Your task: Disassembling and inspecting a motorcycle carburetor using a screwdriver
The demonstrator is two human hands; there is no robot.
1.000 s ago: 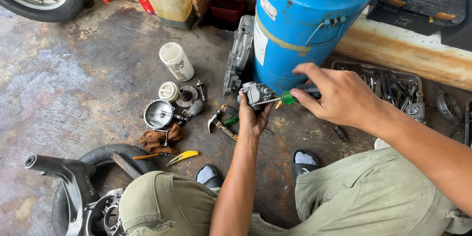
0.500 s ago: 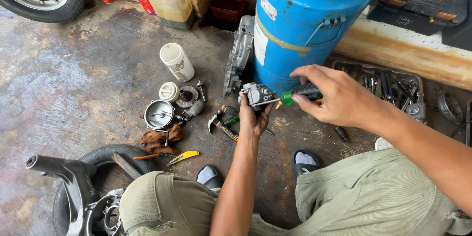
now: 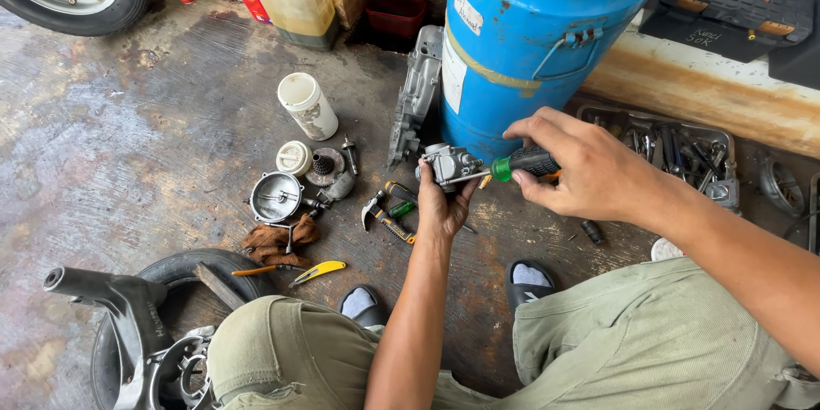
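Dead centre of frame, the left hand (image 3: 442, 205) cups the small carburetor (image 3: 449, 166) from below while the right hand (image 3: 589, 172) grips a green-collared screwdriver (image 3: 521, 165), its shaft lying level, tip at the carb's right side.

The left hand (image 3: 442, 205) grips a small grey metal carburettor body (image 3: 450, 166) from below, while the right hand (image 3: 582, 166) closes around a screwdriver with a black and green handle (image 3: 523, 164) whose tip meets the carburettor's side. Just behind stands a large blue steel drum (image 3: 547, 26). On the stained concrete floor (image 3: 128, 137) to the left lie a white plastic bottle (image 3: 307, 106), a round metal bowl (image 3: 276, 196) and a brown rag (image 3: 278, 241).
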